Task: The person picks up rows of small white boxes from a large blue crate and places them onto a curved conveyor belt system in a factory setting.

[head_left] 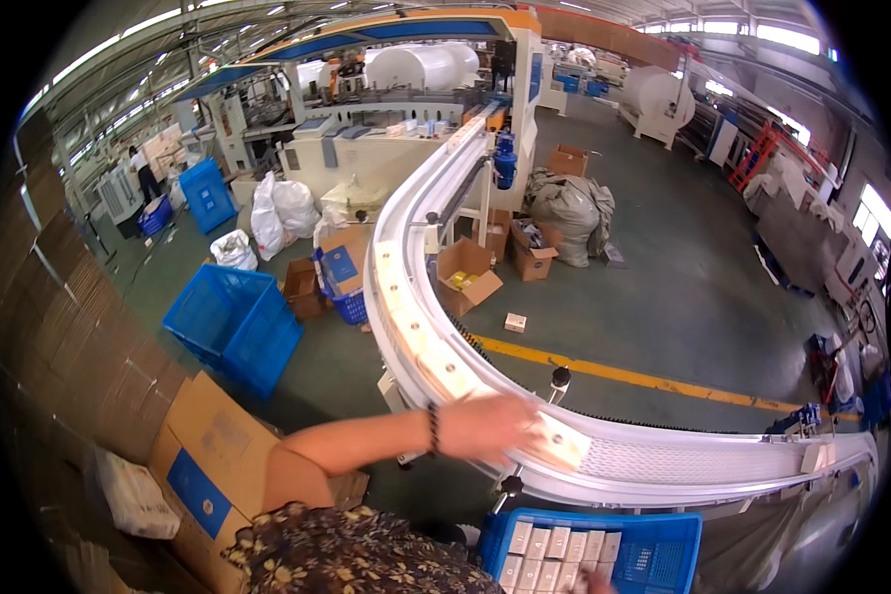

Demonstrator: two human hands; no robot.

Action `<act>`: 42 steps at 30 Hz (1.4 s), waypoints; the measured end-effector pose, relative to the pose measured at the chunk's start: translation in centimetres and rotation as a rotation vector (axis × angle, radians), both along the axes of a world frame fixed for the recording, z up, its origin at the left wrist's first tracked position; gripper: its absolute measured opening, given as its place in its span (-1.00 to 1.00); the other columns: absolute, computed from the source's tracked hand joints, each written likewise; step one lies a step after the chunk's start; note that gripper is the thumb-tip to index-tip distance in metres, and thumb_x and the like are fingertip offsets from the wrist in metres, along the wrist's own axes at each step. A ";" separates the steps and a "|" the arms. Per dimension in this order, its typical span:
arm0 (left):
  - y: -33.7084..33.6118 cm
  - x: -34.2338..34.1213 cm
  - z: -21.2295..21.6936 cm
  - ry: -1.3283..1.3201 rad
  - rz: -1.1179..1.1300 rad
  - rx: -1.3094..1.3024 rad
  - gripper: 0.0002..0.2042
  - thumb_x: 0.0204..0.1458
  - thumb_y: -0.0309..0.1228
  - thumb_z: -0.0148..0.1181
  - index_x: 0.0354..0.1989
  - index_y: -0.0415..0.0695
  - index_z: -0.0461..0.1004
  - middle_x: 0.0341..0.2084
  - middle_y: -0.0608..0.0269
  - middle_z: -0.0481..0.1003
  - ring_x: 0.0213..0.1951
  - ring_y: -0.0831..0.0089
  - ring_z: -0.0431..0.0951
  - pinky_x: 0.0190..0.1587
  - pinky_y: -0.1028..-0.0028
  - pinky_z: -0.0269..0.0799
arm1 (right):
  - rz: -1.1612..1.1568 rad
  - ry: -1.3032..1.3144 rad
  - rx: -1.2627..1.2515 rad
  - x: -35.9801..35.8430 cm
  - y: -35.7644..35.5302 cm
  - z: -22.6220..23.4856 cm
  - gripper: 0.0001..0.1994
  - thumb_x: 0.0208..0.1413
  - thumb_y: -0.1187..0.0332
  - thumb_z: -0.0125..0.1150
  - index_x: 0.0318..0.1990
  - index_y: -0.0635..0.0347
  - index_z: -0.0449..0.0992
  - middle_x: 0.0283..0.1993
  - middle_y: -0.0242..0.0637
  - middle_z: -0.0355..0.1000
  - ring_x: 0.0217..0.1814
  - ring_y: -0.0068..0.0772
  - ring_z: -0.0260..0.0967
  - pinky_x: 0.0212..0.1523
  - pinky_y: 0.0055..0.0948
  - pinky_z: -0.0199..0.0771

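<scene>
At conveyor (604, 460), my left hand (490, 424) blurred over white pack (556, 443), grip unclear; right hand (596, 584) barely visible, state unreadable. Risk: pack slipping off belt edge.

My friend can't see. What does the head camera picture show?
A person's left hand reaches onto a curved white conveyor and touches a pale flat packet. Below, a blue crate holds rows of similar packets, in a big factory hall.

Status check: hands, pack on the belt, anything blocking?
Left hand on a white pack on the conveyor. Right hand barely visible by blue crate. Nothing blocking.
</scene>
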State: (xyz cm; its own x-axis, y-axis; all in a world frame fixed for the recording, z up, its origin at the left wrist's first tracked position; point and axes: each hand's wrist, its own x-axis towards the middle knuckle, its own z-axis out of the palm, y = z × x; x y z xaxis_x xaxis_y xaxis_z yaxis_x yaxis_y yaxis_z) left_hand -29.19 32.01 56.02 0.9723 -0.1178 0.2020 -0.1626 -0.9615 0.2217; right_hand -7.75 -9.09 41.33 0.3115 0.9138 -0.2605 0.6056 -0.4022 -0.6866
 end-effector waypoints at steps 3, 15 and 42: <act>-7.1 2.5 -2.5 0.092 -0.269 -0.142 -0.38 -0.03 -0.23 0.36 0.21 -0.19 0.34 0.10 -0.02 0.38 0.23 0.03 0.30 0.21 0.14 0.29 | -0.091 0.194 -0.165 -5.4 -4.4 -6.5 -0.49 0.13 0.21 0.31 0.24 0.03 0.40 0.08 0.01 0.41 0.08 0.08 0.36 0.08 -0.01 0.40; -21.7 8.9 8.6 0.115 -1.264 -1.491 -0.65 0.13 -0.37 0.29 0.07 -0.21 0.49 -0.33 0.09 0.56 -0.32 0.17 0.54 -0.22 0.23 0.47 | -0.470 0.207 -0.348 -25.2 -26.2 -19.9 -0.48 0.11 0.20 0.27 0.25 0.05 0.41 0.07 0.09 0.42 0.08 0.15 0.37 0.12 -0.06 0.39; -34.1 17.5 8.1 1.060 -2.563 -1.106 -0.78 0.26 -0.33 0.05 -0.31 -0.24 0.48 -0.42 0.00 0.42 -0.35 0.04 0.48 -0.25 0.17 0.42 | -0.843 0.044 -0.204 -31.5 -22.1 -12.1 -0.47 -0.09 -0.03 0.39 0.07 -0.10 0.60 -0.22 -0.19 0.39 -0.16 -0.06 0.27 -0.08 -0.16 0.36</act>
